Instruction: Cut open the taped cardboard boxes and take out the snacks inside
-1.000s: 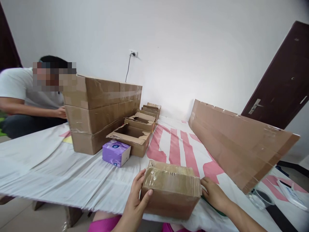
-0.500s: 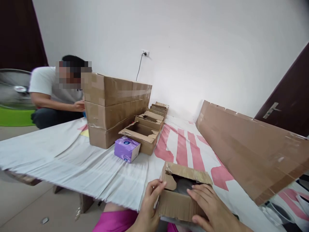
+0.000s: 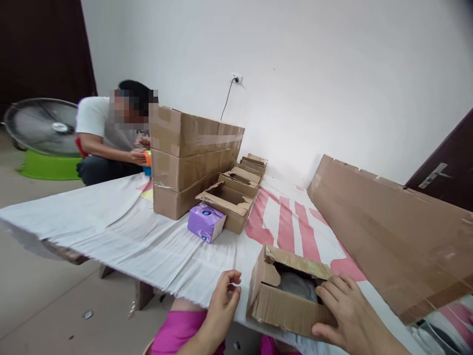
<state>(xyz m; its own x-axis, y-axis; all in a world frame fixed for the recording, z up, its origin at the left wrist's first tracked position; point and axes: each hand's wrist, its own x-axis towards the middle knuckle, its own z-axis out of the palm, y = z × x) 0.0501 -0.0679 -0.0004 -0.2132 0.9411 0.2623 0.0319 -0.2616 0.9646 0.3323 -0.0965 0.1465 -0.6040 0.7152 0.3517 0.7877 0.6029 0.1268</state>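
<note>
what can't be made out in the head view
Head view: underside of the grey item, hidden inside the near box.
Head view: right end of that box, mostly behind the right hand.
Head view: orange item by the co-worker's hand, partly behind the stacked boxes.
Head view: clear container, blurred and cut off by the bottom edge.

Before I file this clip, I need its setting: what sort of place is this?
Probably a plain room indoors, perhaps in a home: there is a cloth-covered table, a large fan at the left, and a wall socket with a cord plugged in.
</note>
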